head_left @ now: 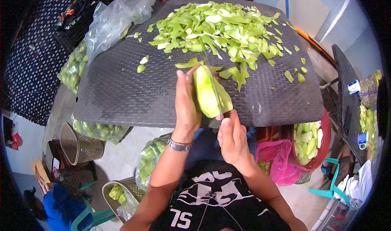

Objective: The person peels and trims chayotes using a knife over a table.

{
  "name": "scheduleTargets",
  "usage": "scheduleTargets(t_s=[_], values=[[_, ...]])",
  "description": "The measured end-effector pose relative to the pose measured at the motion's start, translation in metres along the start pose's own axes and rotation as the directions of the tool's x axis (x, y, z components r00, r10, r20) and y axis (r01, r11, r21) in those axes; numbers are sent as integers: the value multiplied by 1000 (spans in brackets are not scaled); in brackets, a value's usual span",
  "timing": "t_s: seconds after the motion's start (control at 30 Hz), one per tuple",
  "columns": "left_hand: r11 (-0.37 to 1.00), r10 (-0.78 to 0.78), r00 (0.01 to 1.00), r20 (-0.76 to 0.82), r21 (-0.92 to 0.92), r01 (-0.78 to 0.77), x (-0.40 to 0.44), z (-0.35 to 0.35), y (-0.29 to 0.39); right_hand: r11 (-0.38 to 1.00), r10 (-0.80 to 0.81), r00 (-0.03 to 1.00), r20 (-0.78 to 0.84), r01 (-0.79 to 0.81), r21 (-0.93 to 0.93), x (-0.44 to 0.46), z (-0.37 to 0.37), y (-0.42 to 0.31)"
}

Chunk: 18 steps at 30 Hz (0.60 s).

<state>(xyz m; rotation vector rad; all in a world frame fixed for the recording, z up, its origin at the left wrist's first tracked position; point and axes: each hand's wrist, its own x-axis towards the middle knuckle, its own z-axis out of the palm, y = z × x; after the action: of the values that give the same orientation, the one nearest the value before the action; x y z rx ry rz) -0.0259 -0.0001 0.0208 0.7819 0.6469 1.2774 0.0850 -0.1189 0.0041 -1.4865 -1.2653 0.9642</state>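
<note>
My left hand (187, 104) is closed around the side of a pale green, partly peeled vegetable that looks like a chayote (206, 94), held upright over the table's near edge. In my right hand (233, 140) is a knife (212, 80), its handle mostly hidden by the fingers. The thin blade lies lengthwise along the chayote's right side. A wide strip of peel (225, 98) hangs beside the blade. Beyond both hands, a large heap of green peelings (211, 25) covers the far part of the dark woven-pattern table (122, 94).
Loose peel bits lie around the heap. Plastic bags of green vegetables (152, 157) stand below and left, near baskets (81, 143). On the right are a red tub (324, 143) of peeled pieces, a pink bag (281, 161) and a green stool (332, 186).
</note>
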Motion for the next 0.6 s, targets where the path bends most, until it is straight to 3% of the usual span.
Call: scheduleTargets(t_s=[0.03,0.07,0.1,0.13,0.17,0.23,0.3,0.4,0.5,0.6], values=[[994,63,992,-106,94,-53,6,-1,0,999,-27,999,-23,26,-28,1,2,3],[873,382,921,-81,359,-330,14,-10,3,997,-58,997,-49,55,-58,3,4,10],[612,645,764,27,580,-538,22,-20,7,993,-88,993,-76,81,-89,5,5,14],[489,741,664,100,598,-635,21,-12,23,990,-77,994,-80,67,-128,6,3,12],[329,715,614,334,614,-718,22,-8,39,985,-63,994,-84,48,-168,7,1,8],[19,511,456,728,521,-853,23,-1,64,980,24,997,-68,-37,-197,5,-2,5],[-196,251,354,901,405,-893,28,17,79,974,138,990,-37,-142,-179,8,-5,4],[-159,-47,303,952,292,-943,51,24,82,974,30,998,-46,-40,-221,8,-6,6],[-125,-242,281,929,258,-958,63,21,87,855,-266,956,-126,173,-489,7,-10,8],[-154,-366,250,896,206,-966,76,9,80,780,-214,974,-80,121,-614,5,-19,4]])
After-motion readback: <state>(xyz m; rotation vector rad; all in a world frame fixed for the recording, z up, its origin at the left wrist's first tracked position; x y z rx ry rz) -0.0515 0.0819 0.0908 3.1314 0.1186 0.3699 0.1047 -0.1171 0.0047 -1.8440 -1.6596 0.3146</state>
